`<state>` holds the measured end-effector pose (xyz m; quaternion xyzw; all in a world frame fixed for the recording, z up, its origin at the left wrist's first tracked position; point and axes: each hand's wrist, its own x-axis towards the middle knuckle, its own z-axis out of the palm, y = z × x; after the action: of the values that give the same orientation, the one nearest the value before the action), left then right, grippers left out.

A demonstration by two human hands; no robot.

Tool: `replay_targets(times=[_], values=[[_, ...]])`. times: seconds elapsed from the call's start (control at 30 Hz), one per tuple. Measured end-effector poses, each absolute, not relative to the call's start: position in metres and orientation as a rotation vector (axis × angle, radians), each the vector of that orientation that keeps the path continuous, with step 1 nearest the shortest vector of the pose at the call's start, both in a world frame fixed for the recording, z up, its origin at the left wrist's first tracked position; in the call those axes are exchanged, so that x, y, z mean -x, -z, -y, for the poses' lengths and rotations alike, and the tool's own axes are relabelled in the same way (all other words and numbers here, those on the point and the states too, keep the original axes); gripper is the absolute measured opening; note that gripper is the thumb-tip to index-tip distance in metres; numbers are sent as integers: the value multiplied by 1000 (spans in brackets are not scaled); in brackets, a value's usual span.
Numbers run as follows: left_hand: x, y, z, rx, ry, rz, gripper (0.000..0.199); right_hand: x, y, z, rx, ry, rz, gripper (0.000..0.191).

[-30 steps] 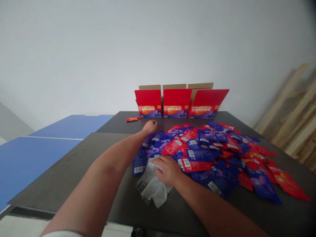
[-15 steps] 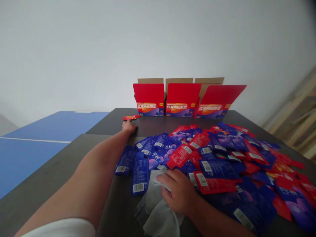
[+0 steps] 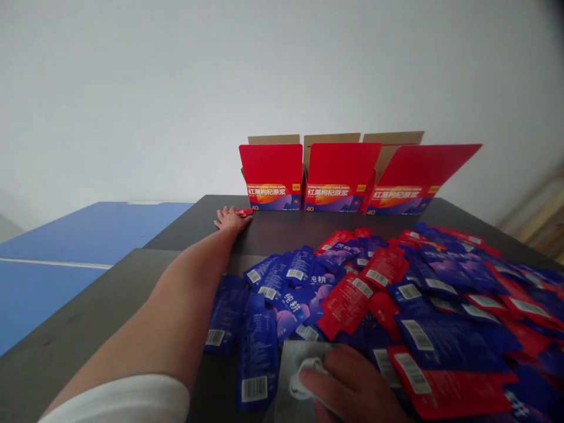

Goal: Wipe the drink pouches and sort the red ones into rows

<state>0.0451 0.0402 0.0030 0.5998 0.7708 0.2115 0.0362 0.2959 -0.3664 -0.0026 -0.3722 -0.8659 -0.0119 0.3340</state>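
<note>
My left hand (image 3: pixel 230 221) reaches to the far left of the dark table, palm down with its fingers spread. It lies over a small red pouch (image 3: pixel 245 212), part of which shows past the thumb side; the rest is hidden. Close to me, my right hand (image 3: pixel 352 379) pinches a crumpled grey cloth (image 3: pixel 286 358), whose lower part runs out of view. That cloth lies against a spread pile of blue pouches (image 3: pixel 258 358) and red pouches (image 3: pixel 348 302) with white barcode labels.
Three red cartons with raised flaps stand in a row at the back: a left carton (image 3: pixel 273 176), a middle carton (image 3: pixel 341 176) and a right carton (image 3: pixel 405 182). A blue table (image 3: pixel 88 235) with a white line adjoins on the left. Behind everything rises a pale wall (image 3: pixel 176 88).
My left hand has moved forward onto the red pouch, and its fingers have spread. My right hand, still gripping the cloth, sits lower in view. The camera view has shifted forward, so the cartons look larger.
</note>
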Motion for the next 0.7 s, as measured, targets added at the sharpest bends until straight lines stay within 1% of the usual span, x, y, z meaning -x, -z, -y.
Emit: replay_targets(times=[0.13, 0.23, 0.33, 0.53, 0.7], values=[[-46, -8, -44, -1811, -539, -2341, 92, -300, 3, 367, 979, -15, 2287, 56], [-45, -8, -41, -1860, -538, -2318, 88, -299, 1, 368, 985, -55, 2263, 58], [-44, -6, -32, -1939, -506, -2292, 85, -294, -3, 368, 988, -55, 2222, 52], [-47, -6, -5, -2118, -379, -2165, 79, -284, -6, 368, 1074, -109, 2141, 35], [-61, -17, 24, -2136, -202, -2161, 78, -282, -4, 367, 1125, -141, 2166, 31]])
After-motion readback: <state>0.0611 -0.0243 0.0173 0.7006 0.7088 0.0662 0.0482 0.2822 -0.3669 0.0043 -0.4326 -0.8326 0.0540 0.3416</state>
